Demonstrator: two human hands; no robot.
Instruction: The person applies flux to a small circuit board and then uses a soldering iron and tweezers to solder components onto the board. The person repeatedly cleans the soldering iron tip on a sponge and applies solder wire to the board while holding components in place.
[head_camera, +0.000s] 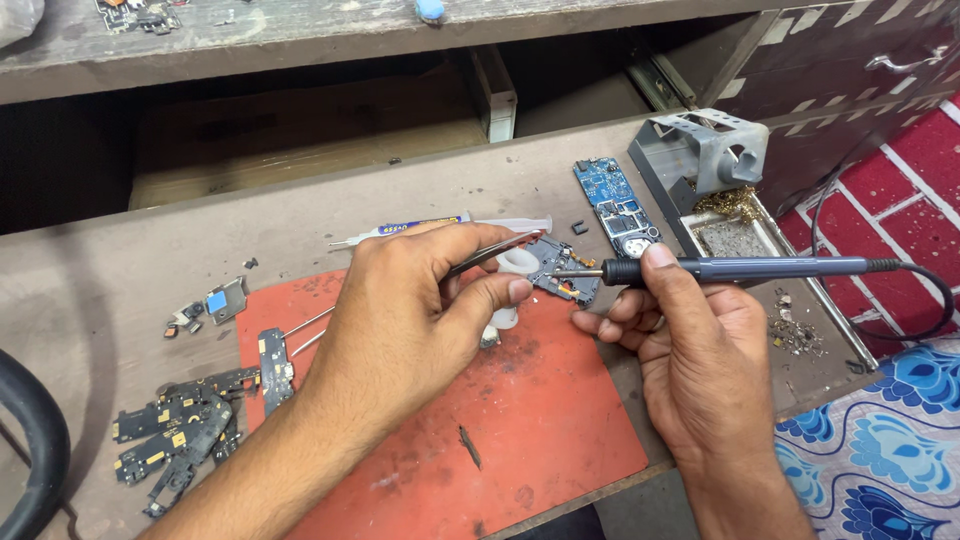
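Observation:
My left hand (420, 310) pinches metal tweezers (492, 252), whose tips reach a small dark circuit board (562, 272) lying at the far right edge of a red work mat (520, 420). My right hand (690, 350) grips a dark soldering iron (740, 267) like a pen. Its tip touches the same board from the right. A white round holder (512, 265) sits just under the tweezers, partly hidden by my left fingers.
A blue circuit board (612, 205) and a grey soldering iron stand (705, 150) with brass wool lie beyond the mat. A syringe tube (430, 227) lies behind my left hand. Several dark board pieces (185, 425) are heaped at the left. An open drawer is behind.

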